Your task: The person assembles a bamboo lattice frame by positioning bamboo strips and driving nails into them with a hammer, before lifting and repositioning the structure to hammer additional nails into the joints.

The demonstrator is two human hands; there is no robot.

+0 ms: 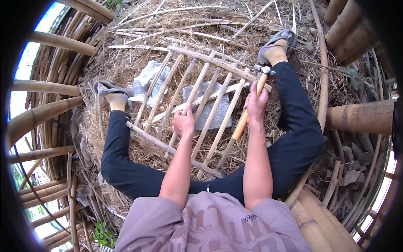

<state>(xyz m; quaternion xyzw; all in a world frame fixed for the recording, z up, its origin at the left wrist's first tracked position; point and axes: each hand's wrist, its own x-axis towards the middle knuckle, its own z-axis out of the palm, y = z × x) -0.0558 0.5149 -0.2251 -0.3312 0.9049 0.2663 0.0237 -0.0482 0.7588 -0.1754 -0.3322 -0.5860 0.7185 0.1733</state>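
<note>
Plastic: crumpled translucent sheet (145, 76), left of the middle of the straw-strewn brown ground (94, 126)
Greenery: small leafy green plant (103, 236), near left corner of the ground
Rubble: broken grey chunks (351, 177), along the right edge
Poles: round tan bamboo lengths (63, 43), beside the left edge

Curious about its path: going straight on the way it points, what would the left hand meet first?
The left hand would probably first meet the pale strip crossing the slats; its depth is unclear.
</note>
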